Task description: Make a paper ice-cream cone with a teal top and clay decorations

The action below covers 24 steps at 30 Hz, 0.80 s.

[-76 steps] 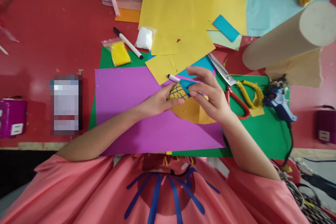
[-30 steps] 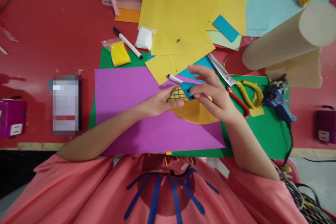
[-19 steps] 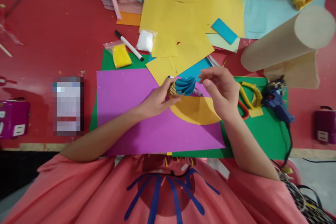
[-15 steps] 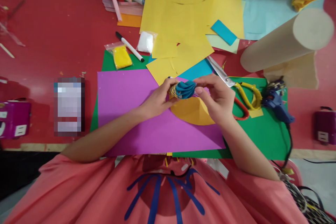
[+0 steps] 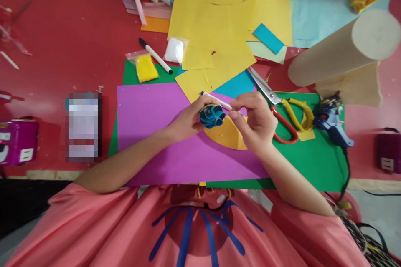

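Blue swirl [image 5: 212, 116], newly camera-facing, between both hands [image 5: 187, 120] [image 5: 257, 123]

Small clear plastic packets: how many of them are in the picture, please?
2: a packet with yellow filling, left of the black-capped marker, and a packet with white filling, right of it. Others could be hidden.

On the table [image 5: 46, 58]: 1 underlay [image 5: 313, 167], partly beneath 1 sheet [image 5: 194, 162]. On the sheet, 1 cutting [image 5: 226, 135]; over its left end, 1 cone [image 5: 212, 116] in the left hand [image 5: 188, 119]. Rightward: scissors [image 5: 274, 98], then glue gun [image 5: 333, 123], tube [image 5: 332, 52] behind. Rear left: 1 marker [image 5: 156, 56] between 1 packet [image 5: 146, 68] and 1 bag [image 5: 174, 51].
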Each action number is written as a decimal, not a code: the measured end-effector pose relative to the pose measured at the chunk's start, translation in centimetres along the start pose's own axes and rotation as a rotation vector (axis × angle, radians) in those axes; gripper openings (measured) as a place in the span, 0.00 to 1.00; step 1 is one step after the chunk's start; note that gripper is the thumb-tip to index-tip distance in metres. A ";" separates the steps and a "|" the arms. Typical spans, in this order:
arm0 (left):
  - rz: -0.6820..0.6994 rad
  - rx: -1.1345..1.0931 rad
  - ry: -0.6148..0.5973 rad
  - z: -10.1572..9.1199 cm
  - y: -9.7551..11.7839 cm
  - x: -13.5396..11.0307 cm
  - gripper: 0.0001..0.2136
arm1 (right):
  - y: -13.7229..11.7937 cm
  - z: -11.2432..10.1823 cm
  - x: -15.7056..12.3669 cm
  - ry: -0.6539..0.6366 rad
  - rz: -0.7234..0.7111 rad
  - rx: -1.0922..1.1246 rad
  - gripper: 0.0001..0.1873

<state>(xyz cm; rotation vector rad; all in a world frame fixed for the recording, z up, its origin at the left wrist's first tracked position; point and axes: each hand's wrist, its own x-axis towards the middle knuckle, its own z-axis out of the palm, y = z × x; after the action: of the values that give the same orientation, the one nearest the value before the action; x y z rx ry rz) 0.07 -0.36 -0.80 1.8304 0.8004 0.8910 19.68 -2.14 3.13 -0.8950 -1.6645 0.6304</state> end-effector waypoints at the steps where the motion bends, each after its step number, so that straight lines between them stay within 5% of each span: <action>1: 0.000 -0.005 -0.005 0.0 0.0 0.0 0.14 | 0.0 -0.1 0.1 -0.013 -0.021 -0.010 0.10; 19: 0.038 0.036 -0.032 -0.1 -0.3 0.1 0.17 | 0.5 -0.2 0.2 -0.168 -0.066 -0.020 0.17; 24: -0.075 0.050 -0.004 0.0 0.0 0.1 0.17 | 0.8 -0.5 0.3 -0.154 0.020 -0.018 0.17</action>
<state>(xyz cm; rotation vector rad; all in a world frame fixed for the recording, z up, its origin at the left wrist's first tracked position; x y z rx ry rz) 0.16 -0.26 -0.75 1.8325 0.8901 0.8265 20.33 -1.49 2.78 -0.8961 -1.8030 0.7140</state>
